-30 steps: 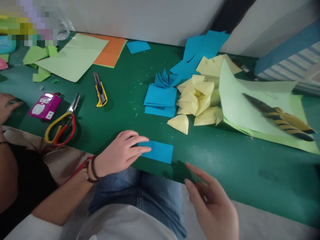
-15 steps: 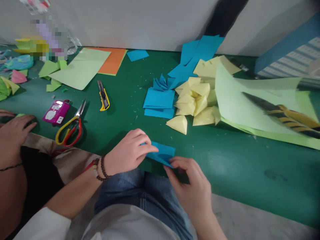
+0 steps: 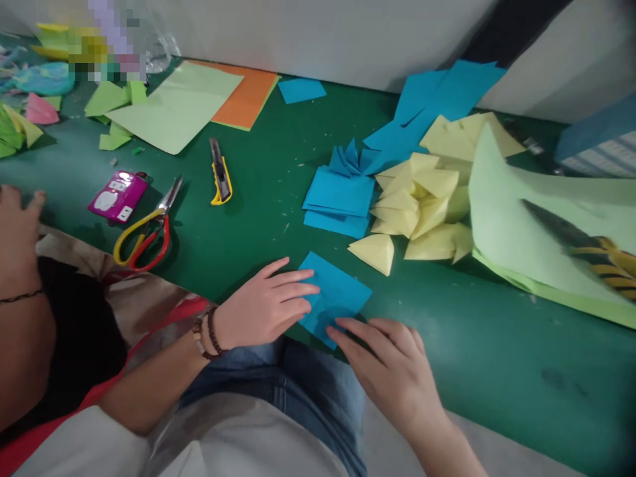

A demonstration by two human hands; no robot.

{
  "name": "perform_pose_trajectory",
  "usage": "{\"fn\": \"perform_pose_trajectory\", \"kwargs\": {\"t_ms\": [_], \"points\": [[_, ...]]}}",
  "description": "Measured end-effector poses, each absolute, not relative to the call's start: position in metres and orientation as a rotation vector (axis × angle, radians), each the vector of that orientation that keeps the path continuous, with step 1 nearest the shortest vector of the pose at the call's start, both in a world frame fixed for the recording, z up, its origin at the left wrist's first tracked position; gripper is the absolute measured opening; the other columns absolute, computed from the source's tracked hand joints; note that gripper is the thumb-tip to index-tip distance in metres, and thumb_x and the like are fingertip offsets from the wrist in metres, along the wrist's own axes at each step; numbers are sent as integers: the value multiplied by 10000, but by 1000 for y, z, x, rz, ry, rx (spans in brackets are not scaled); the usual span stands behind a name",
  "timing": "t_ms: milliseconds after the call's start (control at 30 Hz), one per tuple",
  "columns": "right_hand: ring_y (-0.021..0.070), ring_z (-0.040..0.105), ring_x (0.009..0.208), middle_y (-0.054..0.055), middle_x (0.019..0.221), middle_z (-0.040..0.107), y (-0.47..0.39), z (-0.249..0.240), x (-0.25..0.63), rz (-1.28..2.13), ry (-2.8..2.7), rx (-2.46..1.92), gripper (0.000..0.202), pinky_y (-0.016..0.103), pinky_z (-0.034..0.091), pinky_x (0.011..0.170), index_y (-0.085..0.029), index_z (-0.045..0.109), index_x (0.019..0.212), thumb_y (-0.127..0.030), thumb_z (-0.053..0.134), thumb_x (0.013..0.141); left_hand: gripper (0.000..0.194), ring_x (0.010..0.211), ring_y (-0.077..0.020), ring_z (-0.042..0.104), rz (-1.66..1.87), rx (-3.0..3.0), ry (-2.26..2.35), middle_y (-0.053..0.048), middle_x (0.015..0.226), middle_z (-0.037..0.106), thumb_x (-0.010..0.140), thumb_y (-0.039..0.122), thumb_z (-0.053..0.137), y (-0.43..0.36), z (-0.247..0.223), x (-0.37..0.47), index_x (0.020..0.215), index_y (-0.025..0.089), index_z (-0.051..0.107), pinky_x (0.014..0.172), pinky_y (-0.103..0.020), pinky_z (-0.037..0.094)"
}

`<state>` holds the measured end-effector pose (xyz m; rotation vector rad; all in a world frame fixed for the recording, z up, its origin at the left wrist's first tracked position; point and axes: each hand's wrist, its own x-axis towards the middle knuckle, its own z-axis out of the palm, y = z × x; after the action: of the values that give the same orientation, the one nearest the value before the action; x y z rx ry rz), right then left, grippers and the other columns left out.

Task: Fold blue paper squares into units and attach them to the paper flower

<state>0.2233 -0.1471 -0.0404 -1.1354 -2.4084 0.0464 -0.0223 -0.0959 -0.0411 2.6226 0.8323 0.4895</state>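
Note:
A square sheet of blue paper lies spread on the green table near its front edge. My left hand rests over the sheet's left side with outstretched, slightly spread fingers. At the corner closest to me, my right hand has its thumb and forefinger closed on the paper. Just beyond the sheet are a stack of folded blue papers and a single folded pale yellow piece. More folded yellow pieces are heaped beside the stack.
Red-and-yellow scissors, a yellow utility knife and a purple box-shaped item lie left. Large green sheets with black-and-yellow scissors on top are at right. Another person's hand is at far left.
The blue paper, folded into a narrow shape before, now lies opened out as a square. My left fingers have straightened and spread. The camera view has shifted.

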Motion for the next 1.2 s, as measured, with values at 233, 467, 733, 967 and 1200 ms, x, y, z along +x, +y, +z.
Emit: {"fn": "perform_pose_trajectory", "kwargs": {"t_ms": [233,467,733,967,1200], "points": [[181,549,857,11,841,730,-128,-39,219,210,-2365,-1187,212,311,412,745,-219,662,1103,-172,608,903,162,1219,-215,522,604,2730,834,11,1199,673,953,198,528,-98,-47,-22,994,216,684,1189,-485,285],[189,585,818,-3,735,698,-123,-43,212,218,-2283,-1315,116,317,404,717,-211,609,1013,-224,617,898,247,1141,-194,537,591,2748,750,-30,1144,673,963,169,493,-98,-46,-22,1154,204,645,1119,-407,408],[184,583,796,-13,717,678,-118,-45,211,237,-2243,-1349,106,317,420,698,-219,587,969,-234,645,881,244,1133,-201,528,548,2749,746,-37,1129,646,949,220,549,-97,-47,-21,1174,239,642,1091,-419,437],[181,596,780,-12,700,662,-116,-47,211,348,-2178,-1335,130,315,485,670,-227,588,965,-203,657,858,260,1143,-204,520,487,2751,734,-35,1165,646,956,210,531,-97,-46,-22,1196,227,630,1102,-425,422],[175,595,786,-13,702,649,-115,-48,210,355,-2170,-1326,131,309,509,673,-224,571,947,-200,662,856,292,1153,-208,511,421,2766,697,-32,1241,639,966,197,501,-96,-44,-23,1236,212,613,1125,-430,392]]}}
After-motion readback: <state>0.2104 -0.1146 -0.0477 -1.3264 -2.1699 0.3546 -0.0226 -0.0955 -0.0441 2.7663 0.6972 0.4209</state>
